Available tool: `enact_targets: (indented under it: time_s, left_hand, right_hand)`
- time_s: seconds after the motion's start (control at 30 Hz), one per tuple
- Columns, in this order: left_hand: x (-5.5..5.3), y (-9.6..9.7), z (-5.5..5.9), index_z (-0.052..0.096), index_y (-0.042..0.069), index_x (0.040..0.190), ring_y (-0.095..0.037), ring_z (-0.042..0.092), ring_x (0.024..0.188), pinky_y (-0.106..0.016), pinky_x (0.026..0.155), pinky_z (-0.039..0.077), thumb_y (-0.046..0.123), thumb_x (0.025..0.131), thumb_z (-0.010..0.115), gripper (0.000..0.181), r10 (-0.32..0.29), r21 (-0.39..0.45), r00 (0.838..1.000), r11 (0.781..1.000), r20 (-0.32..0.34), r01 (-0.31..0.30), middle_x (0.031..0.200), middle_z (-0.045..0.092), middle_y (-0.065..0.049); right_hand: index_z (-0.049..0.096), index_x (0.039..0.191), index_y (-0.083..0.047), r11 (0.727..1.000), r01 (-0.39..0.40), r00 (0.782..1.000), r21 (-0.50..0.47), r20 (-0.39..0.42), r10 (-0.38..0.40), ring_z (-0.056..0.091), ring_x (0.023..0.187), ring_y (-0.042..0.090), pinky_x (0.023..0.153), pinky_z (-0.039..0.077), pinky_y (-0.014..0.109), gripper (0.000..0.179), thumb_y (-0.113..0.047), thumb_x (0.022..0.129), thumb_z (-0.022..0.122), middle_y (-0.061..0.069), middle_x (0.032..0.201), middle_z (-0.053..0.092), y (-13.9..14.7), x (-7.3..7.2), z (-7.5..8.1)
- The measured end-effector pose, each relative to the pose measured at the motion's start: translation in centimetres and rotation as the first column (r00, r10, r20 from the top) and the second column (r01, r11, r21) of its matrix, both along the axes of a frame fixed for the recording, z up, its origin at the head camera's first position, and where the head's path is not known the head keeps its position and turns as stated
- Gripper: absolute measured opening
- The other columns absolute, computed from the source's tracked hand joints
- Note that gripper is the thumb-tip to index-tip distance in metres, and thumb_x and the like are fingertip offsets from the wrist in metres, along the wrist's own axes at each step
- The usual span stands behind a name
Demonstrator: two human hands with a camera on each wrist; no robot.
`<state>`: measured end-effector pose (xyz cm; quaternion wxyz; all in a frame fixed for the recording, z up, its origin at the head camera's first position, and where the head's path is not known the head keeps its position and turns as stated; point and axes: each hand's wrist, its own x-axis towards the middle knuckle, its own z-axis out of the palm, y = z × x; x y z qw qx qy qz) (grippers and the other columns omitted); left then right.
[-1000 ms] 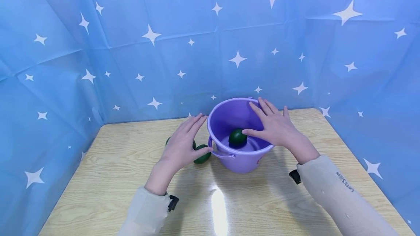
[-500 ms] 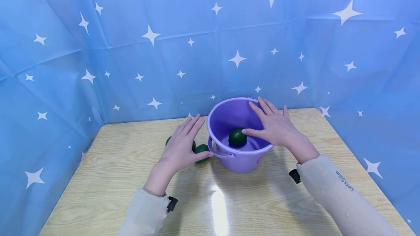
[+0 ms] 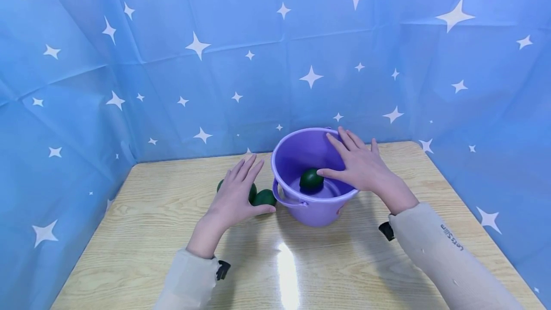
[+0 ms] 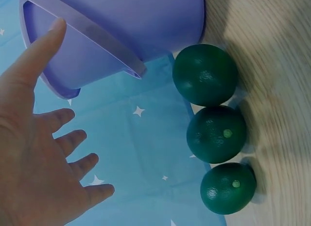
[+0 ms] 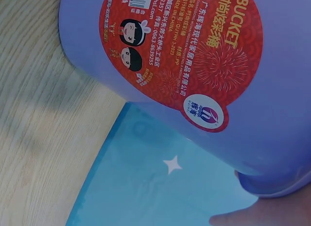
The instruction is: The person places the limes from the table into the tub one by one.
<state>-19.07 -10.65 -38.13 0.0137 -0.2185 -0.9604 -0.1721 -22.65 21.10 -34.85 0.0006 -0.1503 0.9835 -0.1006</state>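
My left hand (image 3: 232, 201) hovers left of a purple plastic bucket (image 3: 316, 213), fingers spread and holding nothing. In the left wrist view, three glossy dark green round fruits stand in a row on the table: one fruit (image 4: 205, 75) by the bucket, a middle fruit (image 4: 216, 134) and an end fruit (image 4: 228, 188), the last two with pale stem spots. The head view shows them partly behind that hand. Another dark green fruit (image 3: 311, 180) lies inside the bucket. My right hand (image 3: 365, 167) rests at the bucket's right rim, fingers extended, thumb over the opening.
The wood-grain table (image 3: 142, 233) ends at a blue curtain (image 3: 224, 80) with white stars. The bucket's handle (image 3: 286, 201) hangs down on its near left side. A red label (image 5: 194, 46) covers part of its outer wall.
My left hand has drawn slightly left and nearer to me, away from the bucket, uncovering more of the fruit beside it. My right hand and the bucket have stayed put.
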Motion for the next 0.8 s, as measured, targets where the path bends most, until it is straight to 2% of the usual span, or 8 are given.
enact_targets:
  time_s: [0.33,0.8]
  left_hand:
    - [-0.2,-0.8,-0.8,0.017,0.022,0.161,-0.035,0.008,0.156,-0.064,0.124,0.013,0.064,0.074,0.077,0.114,0.034,-0.003,0.998,0.999,0.043,-0.034,0.17,0.007,-0.002]
    - [-0.6,-1.9,-2.0,0.019,0.02,0.161,-0.037,0.007,0.156,-0.065,0.124,0.011,0.055,0.075,0.081,0.111,0.071,0.026,0.995,0.997,0.076,-0.073,0.17,0.009,-0.005]
  right_hand:
    - [0.014,0.162,-0.021,1.0,0.0,1.0,0.006,-0.002,0.0,0.006,0.155,0.042,0.111,0.004,0.084,0.099,-0.077,0.087,0.05,0.016,0.168,0.002,0.0,-0.1,-0.1]
    - [0.014,0.162,-0.021,1.0,0.0,1.0,-0.004,0.007,0.0,0.005,0.155,0.042,0.111,0.003,0.084,0.099,-0.076,0.087,0.05,0.017,0.168,0.002,0.0,0.0,0.0]
